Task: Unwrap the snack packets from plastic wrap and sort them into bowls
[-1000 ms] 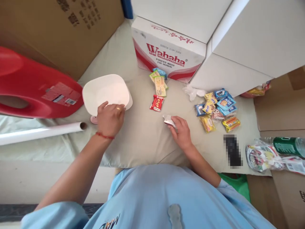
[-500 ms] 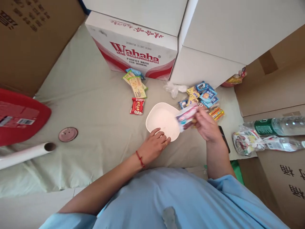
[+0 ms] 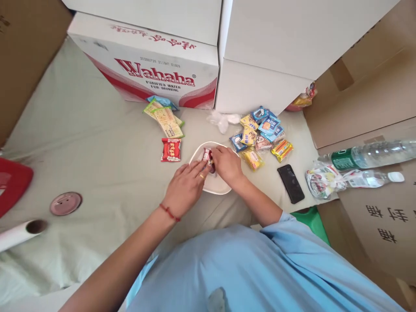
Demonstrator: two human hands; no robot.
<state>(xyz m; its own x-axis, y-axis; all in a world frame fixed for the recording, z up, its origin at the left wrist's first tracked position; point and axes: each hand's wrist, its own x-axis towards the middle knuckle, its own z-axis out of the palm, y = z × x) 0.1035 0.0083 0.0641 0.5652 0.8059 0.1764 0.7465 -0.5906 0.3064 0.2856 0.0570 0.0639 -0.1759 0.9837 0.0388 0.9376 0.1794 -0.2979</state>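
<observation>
A white, rounded-square bowl (image 3: 217, 187) sits on the cloth in front of me. Inside it lies a small dark red snack packet (image 3: 206, 154), partly covered by my fingers. My right hand (image 3: 227, 165) reaches in from the right, its fingers closed on the packet. From the left, my left hand (image 3: 186, 187) lies over the bowl's near-left rim, fingers stretched out and fingertips against the packet. Left of the bowl is a red snack packet (image 3: 171, 150), with pale yellow-green biscuit packets (image 3: 168, 123) behind it.
Blue and yellow snack packets (image 3: 249, 135) lie in a heap to the right, near a black phone (image 3: 290, 183). A crumpled clear plastic bag (image 3: 222, 121) is behind the bowl. Cartons (image 3: 156, 78) wall off the back. Plastic bottles (image 3: 367, 156) lie at right, a pink lid (image 3: 66, 203) at left.
My right hand has brought the packet leftward and down into the bowl. My left hand has shifted from the near rim onto the bowl's left side. The view has turned slightly right.
</observation>
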